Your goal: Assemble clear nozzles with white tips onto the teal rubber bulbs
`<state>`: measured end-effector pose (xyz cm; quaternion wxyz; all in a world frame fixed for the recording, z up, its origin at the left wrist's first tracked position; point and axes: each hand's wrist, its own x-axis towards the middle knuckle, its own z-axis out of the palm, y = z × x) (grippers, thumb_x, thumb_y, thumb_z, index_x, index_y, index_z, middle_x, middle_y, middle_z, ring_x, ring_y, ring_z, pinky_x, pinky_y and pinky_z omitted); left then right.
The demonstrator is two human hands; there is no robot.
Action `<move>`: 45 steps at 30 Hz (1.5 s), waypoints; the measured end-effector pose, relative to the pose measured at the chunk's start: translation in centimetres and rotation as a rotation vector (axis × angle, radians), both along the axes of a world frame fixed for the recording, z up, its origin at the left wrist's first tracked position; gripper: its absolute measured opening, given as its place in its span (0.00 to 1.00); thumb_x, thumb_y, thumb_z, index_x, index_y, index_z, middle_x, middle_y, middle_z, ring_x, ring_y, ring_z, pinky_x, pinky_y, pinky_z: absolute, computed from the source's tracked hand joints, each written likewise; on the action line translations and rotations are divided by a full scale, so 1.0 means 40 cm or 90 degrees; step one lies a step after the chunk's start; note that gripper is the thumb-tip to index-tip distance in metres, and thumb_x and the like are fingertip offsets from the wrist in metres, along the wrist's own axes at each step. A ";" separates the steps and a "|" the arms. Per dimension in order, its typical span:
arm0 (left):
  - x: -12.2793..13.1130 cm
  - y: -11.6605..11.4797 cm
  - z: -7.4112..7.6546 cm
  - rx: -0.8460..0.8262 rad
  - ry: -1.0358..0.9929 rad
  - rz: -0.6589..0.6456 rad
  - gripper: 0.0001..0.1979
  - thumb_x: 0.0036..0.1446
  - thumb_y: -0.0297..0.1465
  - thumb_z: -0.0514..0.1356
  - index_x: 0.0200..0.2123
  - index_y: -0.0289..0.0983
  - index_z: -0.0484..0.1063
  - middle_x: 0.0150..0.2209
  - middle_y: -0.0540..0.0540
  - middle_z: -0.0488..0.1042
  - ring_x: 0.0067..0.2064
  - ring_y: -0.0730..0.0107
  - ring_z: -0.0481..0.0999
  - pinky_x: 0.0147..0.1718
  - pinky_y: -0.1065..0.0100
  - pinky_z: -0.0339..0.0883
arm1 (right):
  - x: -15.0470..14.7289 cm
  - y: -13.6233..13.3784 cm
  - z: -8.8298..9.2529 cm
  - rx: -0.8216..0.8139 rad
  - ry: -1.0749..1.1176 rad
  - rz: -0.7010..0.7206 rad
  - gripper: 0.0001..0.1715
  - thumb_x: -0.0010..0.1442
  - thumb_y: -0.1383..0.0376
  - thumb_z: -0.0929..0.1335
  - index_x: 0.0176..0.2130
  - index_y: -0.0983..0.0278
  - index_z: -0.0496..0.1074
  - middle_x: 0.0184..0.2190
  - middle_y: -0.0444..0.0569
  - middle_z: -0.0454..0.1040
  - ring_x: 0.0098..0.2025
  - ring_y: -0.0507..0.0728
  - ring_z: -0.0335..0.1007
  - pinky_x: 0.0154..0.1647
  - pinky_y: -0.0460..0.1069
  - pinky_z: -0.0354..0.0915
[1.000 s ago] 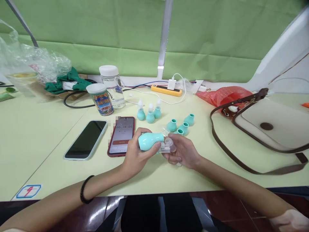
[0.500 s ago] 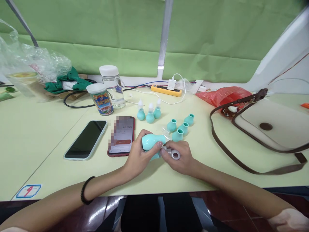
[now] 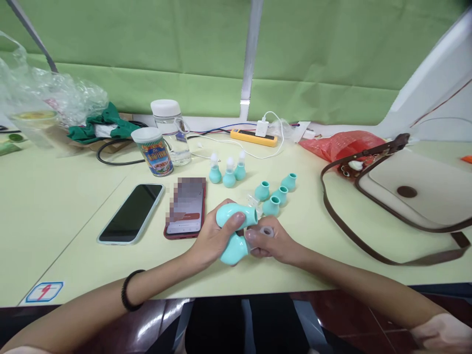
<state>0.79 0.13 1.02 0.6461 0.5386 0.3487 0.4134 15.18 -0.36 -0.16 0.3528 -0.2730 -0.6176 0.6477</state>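
My left hand [image 3: 213,235] is closed around two teal rubber squeeze bulbs. The upper bulb [image 3: 229,213] shows its open mouth pointing right; the lower bulb [image 3: 233,250] tilts toward my right hand [image 3: 277,242]. Pinched in my right fingers is a clear nozzle [image 3: 267,231] with a round end. Another clear part meets the lower bulb's mouth, mostly hidden by the fingers, so I cannot tell how far it is in. Beyond my hands, several loose teal bulbs [image 3: 272,205] stand mouth up, with small clear pieces [image 3: 254,201] beside them. Three bulbs with clear nozzles [image 3: 229,178] stand further left.
To the left lie a dark-screened phone [image 3: 132,214] and a red-cased phone [image 3: 186,209]. Behind them stand a printed can [image 3: 158,156] and a water bottle [image 3: 180,151]. A yellow power strip [image 3: 254,138] lies at the back. On the right are a cream bag [image 3: 405,191] and red plastic bag [image 3: 339,146].
The lower bulb has come into view below the upper one, and the upper bulb's mouth now shows. My right hand has shifted slightly, bringing a clear part to the lower bulb's mouth.
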 end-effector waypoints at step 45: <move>0.056 0.218 0.009 0.171 0.030 0.055 0.19 0.45 0.30 0.58 0.43 0.44 0.61 0.41 0.48 0.64 0.40 0.67 0.66 0.35 0.66 0.66 | 0.061 0.064 0.020 -0.380 0.265 0.095 0.08 0.50 0.62 0.65 0.30 0.65 0.64 0.17 0.41 0.66 0.11 0.42 0.50 0.08 0.36 0.45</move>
